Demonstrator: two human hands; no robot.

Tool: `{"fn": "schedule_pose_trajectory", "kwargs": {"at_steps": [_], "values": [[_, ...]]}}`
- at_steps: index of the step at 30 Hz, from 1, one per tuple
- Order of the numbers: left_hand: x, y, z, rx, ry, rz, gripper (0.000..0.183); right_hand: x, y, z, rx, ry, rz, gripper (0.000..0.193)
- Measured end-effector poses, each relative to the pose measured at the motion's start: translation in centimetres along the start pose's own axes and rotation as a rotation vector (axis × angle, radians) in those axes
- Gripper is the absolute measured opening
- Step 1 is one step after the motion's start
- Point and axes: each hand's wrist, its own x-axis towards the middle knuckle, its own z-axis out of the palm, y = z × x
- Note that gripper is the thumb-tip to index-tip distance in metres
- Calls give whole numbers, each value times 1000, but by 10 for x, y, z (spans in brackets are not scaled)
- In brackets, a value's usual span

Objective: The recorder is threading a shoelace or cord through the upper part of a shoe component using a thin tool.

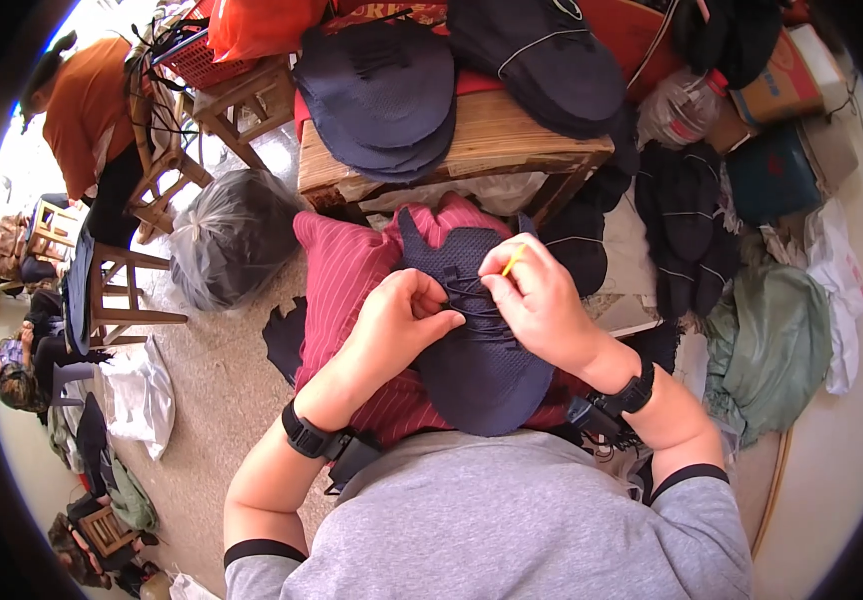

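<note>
Head view: a dark shoe upper (486, 390) lies on a striped red cushion (339, 265). Over the upper, the left hand (391, 318) has its grip pinching dark lace (481, 314); the right hand (543, 312) pinches a yellow tool (514, 259). Beyond the upper, red material (421, 17) shows partial lettering.

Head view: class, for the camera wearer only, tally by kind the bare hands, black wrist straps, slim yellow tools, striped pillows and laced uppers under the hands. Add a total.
Bare hands (left hand, right hand): 2
Black wrist straps (left strap, right strap): 2
Slim yellow tool: 1
Striped pillow: 1
Laced upper: 1
Total: 7
</note>
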Motion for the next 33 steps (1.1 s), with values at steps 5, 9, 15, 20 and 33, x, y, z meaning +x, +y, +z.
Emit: {"fn": "schedule_pose_trajectory", "kwargs": {"at_steps": [5,9,15,20,33], "values": [[-1,3,2,-4,17,-22,27,-14,2,3,611,-24,562,7],[-1,-5,5,65,40,44,26,-17,16,1,1143,51,619,10],[0,-7,2,-4,-12,19,23,-12,6,-6,1220,10,701,15],[0,-7,3,-18,2,28,22,-6,4,1,343,-102,340,14],[-1,-12,3,-186,-5,-49,20,-14,6,-8,909,3,620,15]]}}
